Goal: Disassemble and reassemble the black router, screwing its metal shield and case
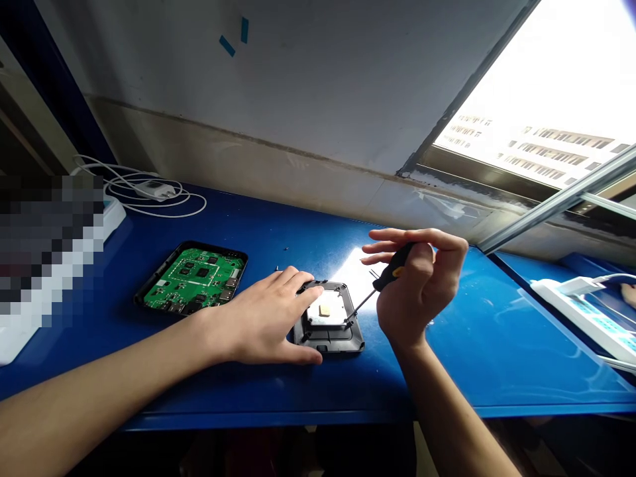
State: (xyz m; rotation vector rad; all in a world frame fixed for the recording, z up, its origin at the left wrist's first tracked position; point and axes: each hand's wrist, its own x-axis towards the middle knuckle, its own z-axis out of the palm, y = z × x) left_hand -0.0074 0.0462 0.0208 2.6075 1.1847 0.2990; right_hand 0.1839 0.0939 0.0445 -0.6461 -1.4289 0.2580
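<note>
Left arm: forearm enters at the lower left edge of the frame and runs rightward on a shallow rise to the centre. Left hand (pixel 278 315) palm down, spread wide, thumb apart from the fingers; it spans the left side of the black cover (pixel 340 344), thumb at the near left corner, fingertips about the far left part and the edge of the white plate (pixel 314 317).

Right arm: forearm rises steeply from the lower right of the frame, hand angled in toward the centre. Right hand (pixel 422 291) holds the screwdriver (pixel 390 273) by its handle, thumb pressed along it, other fingers extended loosely toward the left. Shaft slants down and left; tip at the plate's near right corner, contact with a screw too small to tell.

Cover lies flat on the blue table (pixel 298 391), slightly right of centre and below mid-frame, plate within it, a tan pad (pixel 324 310) on the plate. Green board (pixel 203 270) in its black shell, left of centre, just beyond the left forearm
</note>
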